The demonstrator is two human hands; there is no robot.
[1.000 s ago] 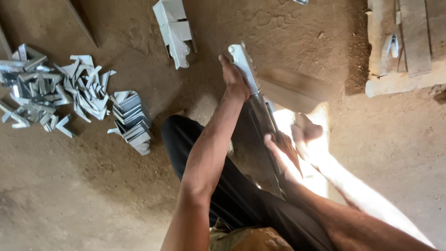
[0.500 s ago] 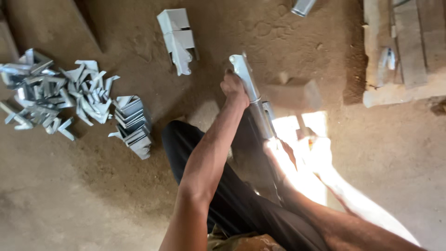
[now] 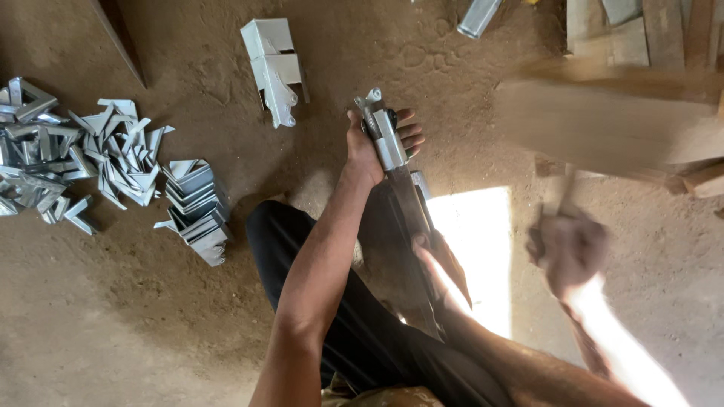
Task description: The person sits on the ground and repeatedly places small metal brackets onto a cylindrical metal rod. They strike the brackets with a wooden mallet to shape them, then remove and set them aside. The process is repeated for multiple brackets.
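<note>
My left hand (image 3: 371, 149) is wrapped around a small grey metal bracket (image 3: 383, 134), holding it against the top end of a long dark steel bar (image 3: 416, 226) that slopes up from my lap. My right hand (image 3: 569, 252) is out to the right of the bar, blurred by motion. It grips the handle of a wooden mallet (image 3: 603, 124), whose broad head is a brown smear above the hand. My dark-trousered leg (image 3: 354, 332) lies under the bar.
A heap of cut metal angle pieces (image 3: 72, 162) and a stack of folded brackets (image 3: 194, 215) lie on the dirt floor at left. Pale folded metal parts (image 3: 275, 68) sit ahead. A metal tube (image 3: 478, 15) and wooden planks (image 3: 641, 30) are at the top right.
My right hand has swung from beside the bar out to the right, and the blurred mallet head is now in view above it. My left hand still holds the bracket on the bar.
</note>
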